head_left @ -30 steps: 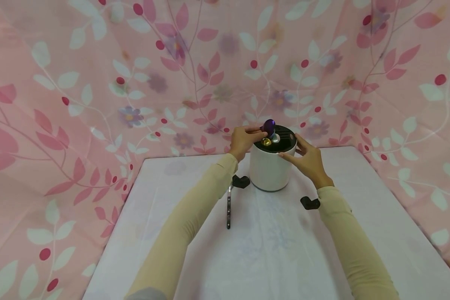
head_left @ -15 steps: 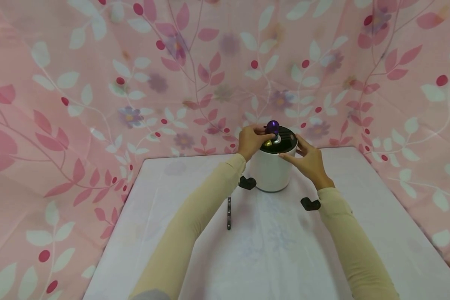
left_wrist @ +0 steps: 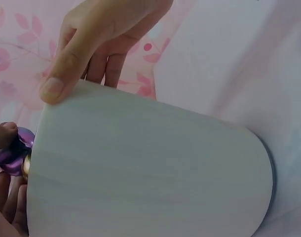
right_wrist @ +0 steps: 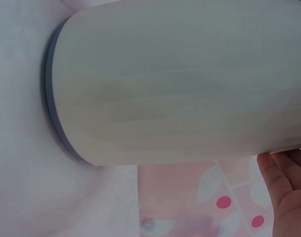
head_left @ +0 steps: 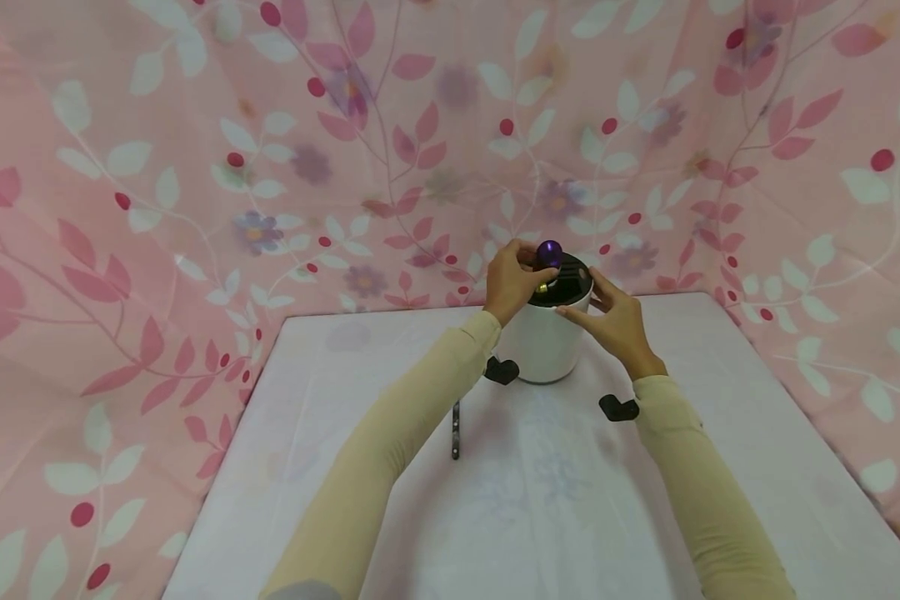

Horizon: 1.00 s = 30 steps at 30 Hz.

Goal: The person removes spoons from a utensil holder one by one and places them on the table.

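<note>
Pinching the purple spoon (head_left: pixel 549 254) between thumb and fingers — left hand (head_left: pixel 512 282), at the dark top of the white container (head_left: pixel 547 346). Right hand (head_left: pixel 619 327) grips its right rim, thumb near, fingers far. Black handle (head_left: pixel 456 432) lies near-left — on table (head_left: pixel 555 525).

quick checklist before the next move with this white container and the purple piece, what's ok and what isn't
1. White container upright on the table: ok.
2. Right hand steadying its rim: ok, thumb on the near side.
3. Left hand has a grip on the purple piece: ok, at the black top.
4. Purple piece inserted, or only held there: cannot tell, the left hand hides its lower part.
5. Gold piece in full view: not ok, partly covered.
6. Black handle visible to its far end: not ok, left sleeve hides that end.
</note>
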{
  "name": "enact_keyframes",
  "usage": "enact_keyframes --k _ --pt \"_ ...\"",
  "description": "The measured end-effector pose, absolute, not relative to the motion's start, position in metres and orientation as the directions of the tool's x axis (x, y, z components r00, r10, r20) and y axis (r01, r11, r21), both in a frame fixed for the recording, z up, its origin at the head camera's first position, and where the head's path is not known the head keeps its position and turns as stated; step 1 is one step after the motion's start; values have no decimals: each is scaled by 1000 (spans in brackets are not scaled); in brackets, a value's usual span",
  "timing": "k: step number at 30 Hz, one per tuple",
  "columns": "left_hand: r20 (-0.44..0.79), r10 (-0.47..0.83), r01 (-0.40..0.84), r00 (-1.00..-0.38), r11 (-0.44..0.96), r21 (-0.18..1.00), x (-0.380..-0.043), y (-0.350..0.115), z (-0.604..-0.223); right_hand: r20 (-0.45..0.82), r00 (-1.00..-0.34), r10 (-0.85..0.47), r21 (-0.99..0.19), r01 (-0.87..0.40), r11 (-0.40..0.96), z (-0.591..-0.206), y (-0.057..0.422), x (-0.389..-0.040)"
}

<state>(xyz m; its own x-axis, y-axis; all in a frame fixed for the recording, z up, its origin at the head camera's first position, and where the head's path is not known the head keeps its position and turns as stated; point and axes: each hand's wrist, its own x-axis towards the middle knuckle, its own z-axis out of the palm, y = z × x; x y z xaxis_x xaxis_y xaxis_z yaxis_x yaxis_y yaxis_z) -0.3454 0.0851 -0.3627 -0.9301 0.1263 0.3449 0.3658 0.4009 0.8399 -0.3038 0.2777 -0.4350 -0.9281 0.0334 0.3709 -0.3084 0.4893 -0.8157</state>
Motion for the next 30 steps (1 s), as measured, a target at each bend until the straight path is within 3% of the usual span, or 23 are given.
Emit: enact_keyframes --k 5,11,20,30 --pt "373 98 380 -923 400 834 -345 86 -363 374 -927 23 -819 -318 478 -437 278 -305" --pt "334 117 354 -935 286 891 -342 88 -358 384 -923 28 -816 -325 478 -437 280 -305" --pt "261 106 280 -959 260 924 -341 89 -354 381 -924 33 -818 -320 477 -437 279 -305" --pt "198 139 200 -970 2 980 -342 83 -355 381 -924 36 -818 -319 479 -435 277 -305"
